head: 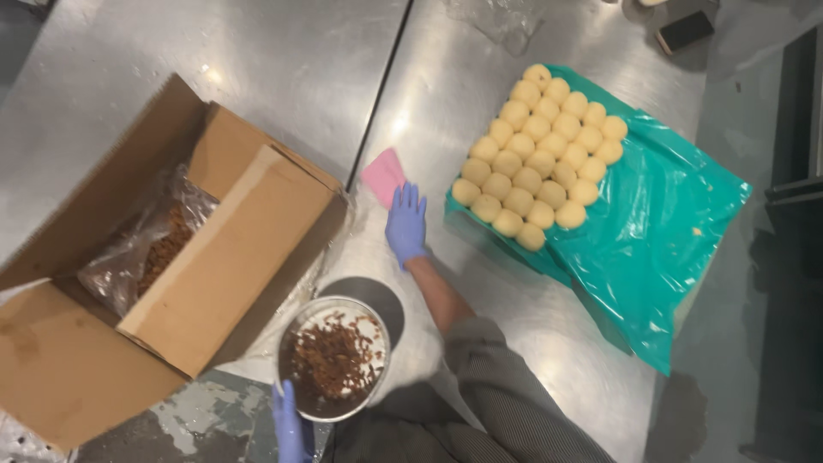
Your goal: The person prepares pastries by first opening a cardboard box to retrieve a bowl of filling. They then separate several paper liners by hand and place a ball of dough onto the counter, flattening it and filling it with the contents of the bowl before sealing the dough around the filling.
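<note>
At the frame's centre your right hand lies open-fingered on the pink cloth, pressing it to the worktop, while your left hand steadies the bowl at bottom centre, its grip hidden.

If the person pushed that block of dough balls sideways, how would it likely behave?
The dough balls look soft and packed touching in rows, so they would probably squash or stick together rather than roll. The thin teal plastic sheet beneath looks floppy, likely bunching on the steel table.
</note>
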